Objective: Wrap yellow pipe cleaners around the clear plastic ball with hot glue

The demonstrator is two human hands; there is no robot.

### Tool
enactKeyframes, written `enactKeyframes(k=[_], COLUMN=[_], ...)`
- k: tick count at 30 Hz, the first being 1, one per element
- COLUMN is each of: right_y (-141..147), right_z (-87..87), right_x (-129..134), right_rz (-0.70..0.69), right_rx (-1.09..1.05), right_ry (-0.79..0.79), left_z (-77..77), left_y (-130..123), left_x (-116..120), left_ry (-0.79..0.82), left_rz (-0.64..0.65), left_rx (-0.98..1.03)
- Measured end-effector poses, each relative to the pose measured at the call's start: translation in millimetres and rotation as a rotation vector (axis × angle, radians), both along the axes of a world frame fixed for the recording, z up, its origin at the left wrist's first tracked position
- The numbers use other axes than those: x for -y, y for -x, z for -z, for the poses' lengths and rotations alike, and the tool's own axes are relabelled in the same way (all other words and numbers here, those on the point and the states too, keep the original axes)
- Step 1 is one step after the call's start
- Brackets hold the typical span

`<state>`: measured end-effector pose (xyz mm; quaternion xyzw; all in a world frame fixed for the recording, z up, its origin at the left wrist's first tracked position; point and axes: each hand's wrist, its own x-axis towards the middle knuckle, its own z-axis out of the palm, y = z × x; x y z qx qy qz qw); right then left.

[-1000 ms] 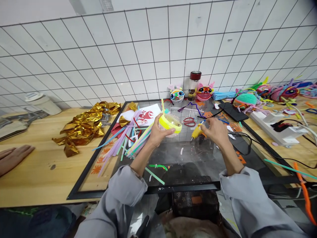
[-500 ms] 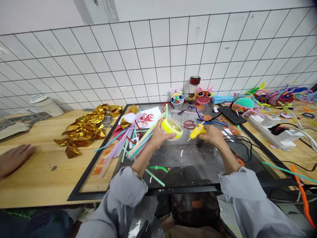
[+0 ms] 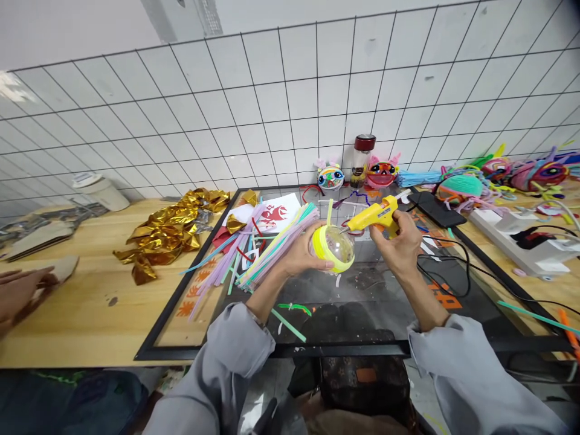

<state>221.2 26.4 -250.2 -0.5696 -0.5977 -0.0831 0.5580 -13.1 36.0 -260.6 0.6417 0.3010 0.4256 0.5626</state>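
Note:
My left hand point(image 3: 304, 252) is closed around a clear plastic ball point(image 3: 339, 243) that has bright yellow pipe cleaner wrapped about it, one end of it sticking up. In my right hand point(image 3: 399, 241) is a yellow hot glue gun point(image 3: 374, 216), raised and pointing left. Its nozzle is at the upper right of the ball; whether it touches cannot be made out. Left of the ball lies a bundle of pastel pipe cleaners point(image 3: 276, 248). A short green pipe cleaner point(image 3: 294, 307) rests on the dark glass board point(image 3: 357, 314) below my hands.
Crumpled gold foil point(image 3: 165, 226) lies to the left, near another person's hand point(image 3: 27, 290) on brown card. Along the wall stand a glass bottle point(image 3: 361, 160) and two decorated balls. On the right are a black phone point(image 3: 437, 208), a white power strip point(image 3: 521, 241) and black cords.
The glue gun has risen from low beside the ball to its upper right edge. My left hand has turned the ball, showing its clear dome. The other person's hand now rests on card.

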Motion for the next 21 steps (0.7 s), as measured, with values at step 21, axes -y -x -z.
enactKeyframes(k=[21], right_y=[0.6], right_z=[-3.3], right_x=[7.2], right_rz=[0.023], right_rx=[0.074], right_ry=[0.018], left_z=[-6.8], left_y=[3.8], left_x=[3.3], left_ry=[-0.120], left_rz=[0.100], left_rx=[-0.143])
